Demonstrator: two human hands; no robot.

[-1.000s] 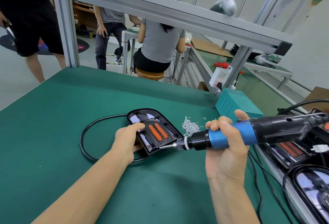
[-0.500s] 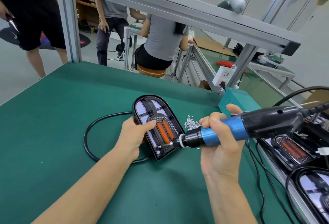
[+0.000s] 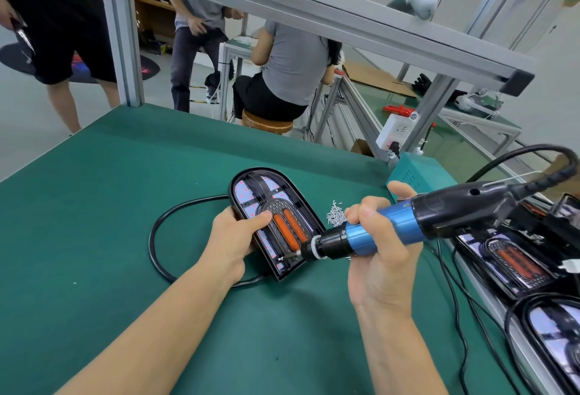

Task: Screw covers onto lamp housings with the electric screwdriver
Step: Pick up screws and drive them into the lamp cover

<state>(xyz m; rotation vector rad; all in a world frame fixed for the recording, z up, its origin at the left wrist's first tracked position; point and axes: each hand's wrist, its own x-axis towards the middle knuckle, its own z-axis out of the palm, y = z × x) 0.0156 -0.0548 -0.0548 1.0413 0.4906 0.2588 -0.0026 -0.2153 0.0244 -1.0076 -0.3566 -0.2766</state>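
The lamp [image 3: 276, 222] lies tilted on the green surface [image 3: 94, 222] near frame centre, its rounded end toward 11 o'clock and its square end toward 5 o'clock. Two orange bars sit side by side in its face. A black cable [image 3: 163, 231] loops out from the lamp's 9 o'clock side and curves back under its square end.

The left hand [image 3: 233, 239] grasps the lamp's 9 o'clock edge, the thumb laid across the face just beside the orange bars, the fingers hidden beneath. The right hand [image 3: 381, 253] has a clenched grip on the blue barrel of the screwdriver [image 3: 408, 222], thumb up at the 12 o'clock side. The screwdriver lies nearly level, its black rear and cord toward 3 o'clock, its bit [image 3: 287, 257] pointing toward 9 o'clock and touching the lamp near the square end's corner.

A small heap of screws [image 3: 335, 214] lies on the surface at the lamp's 3 o'clock side, just beyond the right knuckles. A teal box [image 3: 417, 175] stands at 1 o'clock. More lamps [image 3: 518, 264] lie at the 4 o'clock edge.
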